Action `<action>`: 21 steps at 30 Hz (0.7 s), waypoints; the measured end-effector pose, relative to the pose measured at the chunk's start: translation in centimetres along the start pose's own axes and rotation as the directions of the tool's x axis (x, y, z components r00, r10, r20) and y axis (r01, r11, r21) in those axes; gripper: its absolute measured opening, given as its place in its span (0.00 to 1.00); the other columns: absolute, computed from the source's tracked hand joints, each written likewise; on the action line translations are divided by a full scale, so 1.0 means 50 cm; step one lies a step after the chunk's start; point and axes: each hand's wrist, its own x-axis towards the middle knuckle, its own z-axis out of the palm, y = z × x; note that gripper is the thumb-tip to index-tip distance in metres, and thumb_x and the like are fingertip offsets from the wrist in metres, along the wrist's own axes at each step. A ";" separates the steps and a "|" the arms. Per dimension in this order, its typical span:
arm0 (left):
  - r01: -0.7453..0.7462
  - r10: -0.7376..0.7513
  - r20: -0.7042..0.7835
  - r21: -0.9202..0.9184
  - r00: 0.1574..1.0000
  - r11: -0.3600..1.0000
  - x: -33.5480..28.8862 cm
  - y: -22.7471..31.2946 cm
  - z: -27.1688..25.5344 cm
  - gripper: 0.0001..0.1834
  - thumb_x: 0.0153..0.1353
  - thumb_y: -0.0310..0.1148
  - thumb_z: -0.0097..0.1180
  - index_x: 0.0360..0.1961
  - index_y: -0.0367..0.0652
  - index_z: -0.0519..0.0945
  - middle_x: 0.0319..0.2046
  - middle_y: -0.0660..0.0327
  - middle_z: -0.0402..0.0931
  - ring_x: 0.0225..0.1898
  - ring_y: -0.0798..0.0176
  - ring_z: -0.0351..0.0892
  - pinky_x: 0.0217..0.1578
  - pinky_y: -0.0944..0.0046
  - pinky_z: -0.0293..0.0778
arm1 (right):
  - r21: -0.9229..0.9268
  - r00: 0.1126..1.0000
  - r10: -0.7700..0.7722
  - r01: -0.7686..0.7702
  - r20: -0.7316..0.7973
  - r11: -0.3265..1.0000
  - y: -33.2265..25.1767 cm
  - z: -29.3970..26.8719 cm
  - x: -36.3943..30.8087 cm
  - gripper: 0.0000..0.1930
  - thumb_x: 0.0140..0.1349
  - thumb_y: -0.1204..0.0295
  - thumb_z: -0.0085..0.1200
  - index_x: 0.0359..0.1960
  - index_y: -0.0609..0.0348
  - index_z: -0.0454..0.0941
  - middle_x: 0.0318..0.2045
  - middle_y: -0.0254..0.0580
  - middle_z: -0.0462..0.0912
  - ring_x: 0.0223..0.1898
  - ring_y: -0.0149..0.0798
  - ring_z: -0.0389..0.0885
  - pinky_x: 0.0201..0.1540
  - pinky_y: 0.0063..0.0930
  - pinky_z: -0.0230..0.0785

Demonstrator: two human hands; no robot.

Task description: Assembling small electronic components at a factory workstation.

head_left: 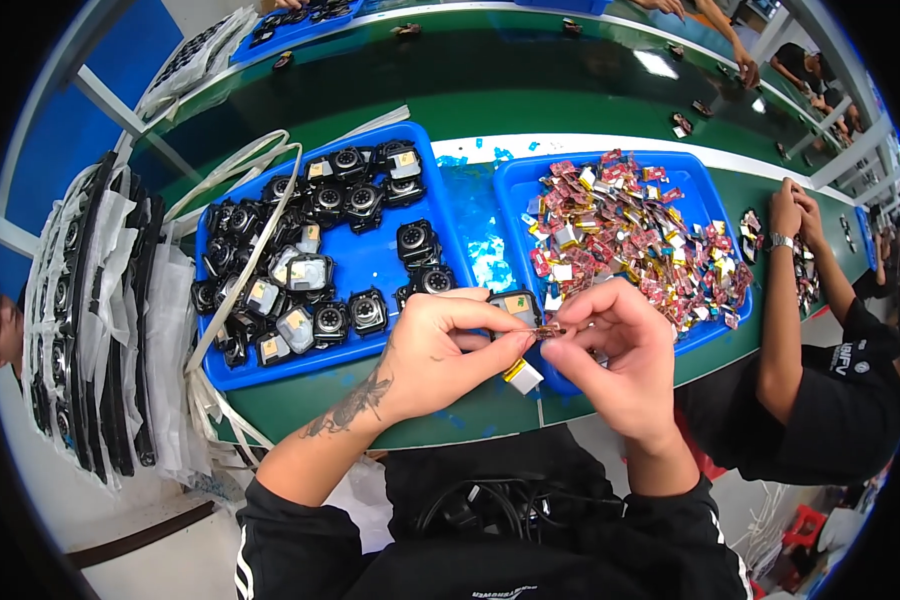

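Blk shirt [620, 550] nearest; L hand [442, 352], R hand [620, 360] pinching reddish pc [547, 331], cell [524, 378] just below.

I read the flat pouch-shaped battery [528, 381] as silver with a yellow band, the small pinched circuit board [548, 331] as reddish brown, the rectangular plastic trays [375, 240] as plain blue, the squarish housings [329, 198] as black, the heaped electronic pieces [610, 240] as red, white and yellow, the fabric sleeves [300, 535] as black with white stripes.

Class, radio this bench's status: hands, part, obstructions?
Left hand, right hand pinching small circuit board. Silver battery cell just below, yellow-edged. Left hand partly covering black watch case.
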 end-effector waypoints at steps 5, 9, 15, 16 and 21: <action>-0.080 0.068 -0.075 -0.177 0.995 0.981 0.001 -0.004 0.012 0.18 0.61 0.17 0.56 0.54 0.33 0.78 0.45 0.54 0.77 0.46 0.66 0.80 0.48 0.69 0.80 | -0.203 0.976 -0.170 0.141 -0.133 0.969 0.019 0.017 0.009 0.10 0.56 0.83 0.62 0.37 0.65 0.73 0.32 0.39 0.81 0.32 0.26 0.82 0.33 0.17 0.76; -0.074 0.072 -0.022 -0.102 0.997 0.992 -0.001 -0.002 0.009 0.19 0.61 0.17 0.55 0.54 0.34 0.78 0.50 0.53 0.78 0.46 0.66 0.80 0.48 0.68 0.81 | -0.287 0.950 -0.284 0.236 -0.134 0.928 0.033 0.019 0.013 0.12 0.55 0.83 0.63 0.37 0.64 0.73 0.29 0.38 0.81 0.30 0.25 0.82 0.32 0.17 0.74; -0.059 0.049 -0.077 -0.138 0.996 0.989 -0.002 0.003 0.014 0.19 0.61 0.17 0.56 0.54 0.33 0.78 0.50 0.52 0.78 0.45 0.66 0.81 0.45 0.69 0.81 | -0.396 0.926 -0.354 0.279 -0.130 0.875 0.035 0.023 0.011 0.13 0.54 0.84 0.63 0.37 0.63 0.71 0.28 0.37 0.80 0.25 0.24 0.78 0.29 0.17 0.71; -0.050 0.039 -0.080 -0.151 0.996 0.987 -0.002 0.004 0.014 0.19 0.60 0.16 0.57 0.54 0.31 0.78 0.47 0.53 0.80 0.44 0.66 0.82 0.44 0.69 0.80 | -0.391 0.957 -0.272 0.213 -0.103 0.895 0.023 0.018 0.010 0.14 0.55 0.85 0.63 0.38 0.61 0.70 0.30 0.37 0.79 0.27 0.22 0.76 0.30 0.15 0.68; -0.113 0.103 -0.106 -0.098 0.989 0.989 0.002 0.001 0.020 0.19 0.60 0.16 0.57 0.54 0.31 0.78 0.48 0.52 0.79 0.45 0.66 0.81 0.44 0.69 0.80 | -0.413 0.959 -0.270 0.211 -0.090 0.886 0.030 0.016 0.015 0.15 0.53 0.84 0.64 0.37 0.61 0.70 0.29 0.36 0.79 0.24 0.22 0.73 0.25 0.17 0.64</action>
